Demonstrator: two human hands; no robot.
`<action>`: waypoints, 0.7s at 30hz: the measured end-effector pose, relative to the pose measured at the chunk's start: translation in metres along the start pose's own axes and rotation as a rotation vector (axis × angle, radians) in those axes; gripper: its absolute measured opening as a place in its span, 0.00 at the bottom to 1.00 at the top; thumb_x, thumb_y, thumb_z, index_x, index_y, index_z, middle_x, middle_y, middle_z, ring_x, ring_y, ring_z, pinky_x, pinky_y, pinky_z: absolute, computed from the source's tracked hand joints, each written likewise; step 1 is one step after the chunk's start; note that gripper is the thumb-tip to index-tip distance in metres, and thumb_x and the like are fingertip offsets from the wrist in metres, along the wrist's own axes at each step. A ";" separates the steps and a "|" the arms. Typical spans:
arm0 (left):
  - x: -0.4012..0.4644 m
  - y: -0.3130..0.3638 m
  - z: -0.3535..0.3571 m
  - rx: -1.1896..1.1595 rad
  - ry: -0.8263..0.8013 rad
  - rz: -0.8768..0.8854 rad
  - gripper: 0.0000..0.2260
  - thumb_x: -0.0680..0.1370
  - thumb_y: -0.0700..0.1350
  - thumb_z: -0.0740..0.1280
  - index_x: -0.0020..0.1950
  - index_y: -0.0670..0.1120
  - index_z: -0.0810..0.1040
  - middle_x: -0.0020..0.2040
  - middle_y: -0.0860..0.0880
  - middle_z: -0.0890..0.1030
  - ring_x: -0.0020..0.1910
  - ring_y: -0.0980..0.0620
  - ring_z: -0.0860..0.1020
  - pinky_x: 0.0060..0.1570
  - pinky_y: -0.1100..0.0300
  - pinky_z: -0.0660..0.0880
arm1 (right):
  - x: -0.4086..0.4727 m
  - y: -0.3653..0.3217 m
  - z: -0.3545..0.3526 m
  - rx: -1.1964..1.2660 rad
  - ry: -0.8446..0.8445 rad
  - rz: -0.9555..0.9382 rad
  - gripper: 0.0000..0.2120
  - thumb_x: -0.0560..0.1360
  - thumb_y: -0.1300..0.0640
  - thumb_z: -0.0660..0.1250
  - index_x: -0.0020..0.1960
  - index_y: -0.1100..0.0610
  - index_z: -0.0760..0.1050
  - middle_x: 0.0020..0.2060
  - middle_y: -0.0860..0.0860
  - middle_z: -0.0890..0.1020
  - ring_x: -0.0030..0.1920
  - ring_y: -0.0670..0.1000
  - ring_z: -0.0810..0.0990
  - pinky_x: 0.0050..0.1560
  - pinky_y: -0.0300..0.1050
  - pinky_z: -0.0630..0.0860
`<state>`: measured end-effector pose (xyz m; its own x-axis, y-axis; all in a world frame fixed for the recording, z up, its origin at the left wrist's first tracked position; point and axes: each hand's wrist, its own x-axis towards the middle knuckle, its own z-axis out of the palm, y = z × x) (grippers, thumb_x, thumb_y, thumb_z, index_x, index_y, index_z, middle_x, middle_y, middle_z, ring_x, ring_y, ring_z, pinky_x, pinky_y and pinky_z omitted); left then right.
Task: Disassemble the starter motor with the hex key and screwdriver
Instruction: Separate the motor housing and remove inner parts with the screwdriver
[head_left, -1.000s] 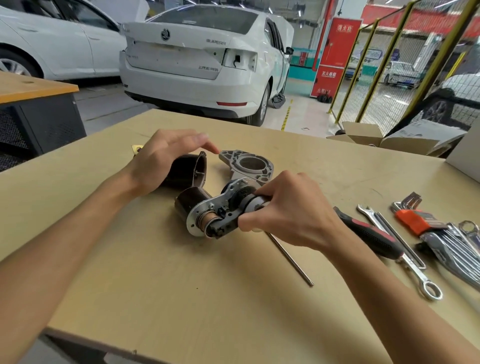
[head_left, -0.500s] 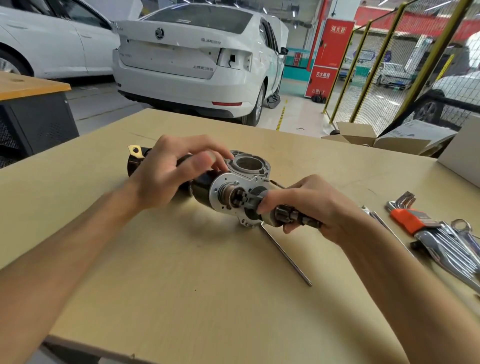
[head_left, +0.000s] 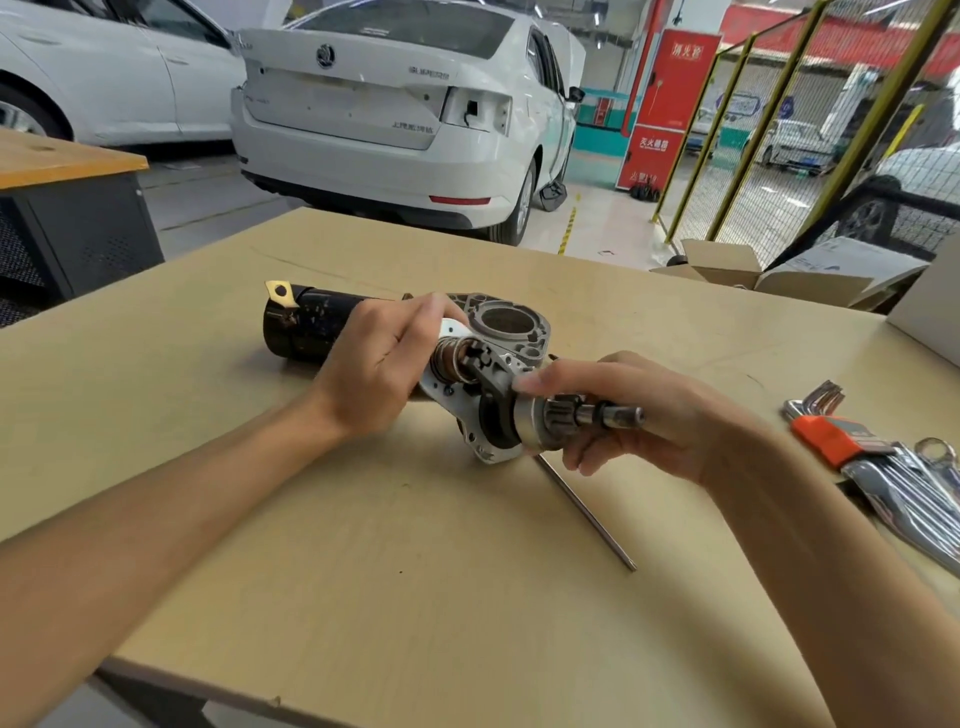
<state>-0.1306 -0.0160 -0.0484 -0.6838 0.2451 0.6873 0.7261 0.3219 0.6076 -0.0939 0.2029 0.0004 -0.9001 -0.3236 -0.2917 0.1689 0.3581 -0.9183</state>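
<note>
Scene: a tan table (head_left: 415, 571) in a garage, seen from above the person's own two bare arms; white cars stand behind.
Motor: the starter motor (head_left: 467, 384) is partly stripped and held just above the middle of the table, lying roughly level.
Motor parts: a black body (head_left: 306, 325) at the far left, a silver plate (head_left: 452, 384) with a spring in the middle, a grey nose housing (head_left: 506, 325) lying behind, and a steel pinion shaft (head_left: 597, 415) pointing right.
Left hand: the left hand (head_left: 379, 364) wraps the body near the plate, fingers curled round it, thumb up by the plate's edge.
Right hand: the right hand (head_left: 639, 415) cradles the shaft end, fingers curled loosely under and round the pinion.
Handling, as a guess: dense metal, heavy for its bulk, fully rigid, likely oily and so slippery on the smooth shaft.
Where to hold, as a guess: the black body and the plate rim give the surest grip; the spring and small lever parts could drop loose.
Tools: a thin steel rod (head_left: 587, 514) lies on the table under the right hand; a hex key set (head_left: 826, 431) in an orange holder and spanners (head_left: 914, 499) lie far right.
</note>
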 end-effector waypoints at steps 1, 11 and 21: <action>-0.001 -0.001 0.002 -0.029 0.027 -0.012 0.23 0.81 0.52 0.51 0.44 0.40 0.80 0.31 0.48 0.79 0.30 0.54 0.77 0.30 0.64 0.68 | 0.000 0.000 -0.001 -0.029 0.011 -0.019 0.18 0.69 0.44 0.72 0.37 0.60 0.85 0.36 0.58 0.85 0.29 0.52 0.81 0.28 0.40 0.78; 0.000 -0.002 0.006 -0.010 0.132 -0.006 0.25 0.80 0.52 0.52 0.39 0.36 0.80 0.28 0.47 0.77 0.28 0.52 0.75 0.29 0.58 0.68 | -0.013 0.005 -0.014 -0.771 -0.044 0.146 0.11 0.71 0.48 0.76 0.41 0.55 0.80 0.27 0.47 0.79 0.24 0.42 0.76 0.25 0.34 0.72; 0.002 0.022 0.000 0.069 0.015 -0.085 0.27 0.78 0.57 0.55 0.25 0.41 0.64 0.21 0.42 0.65 0.22 0.43 0.63 0.25 0.48 0.60 | -0.006 0.010 -0.019 -0.972 0.233 0.005 0.08 0.72 0.57 0.70 0.35 0.56 0.81 0.29 0.53 0.82 0.27 0.48 0.75 0.29 0.39 0.70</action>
<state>-0.1164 -0.0080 -0.0338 -0.7408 0.2005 0.6411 0.6588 0.4030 0.6353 -0.0942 0.2250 -0.0024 -0.9742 -0.1778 -0.1394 -0.1356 0.9536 -0.2688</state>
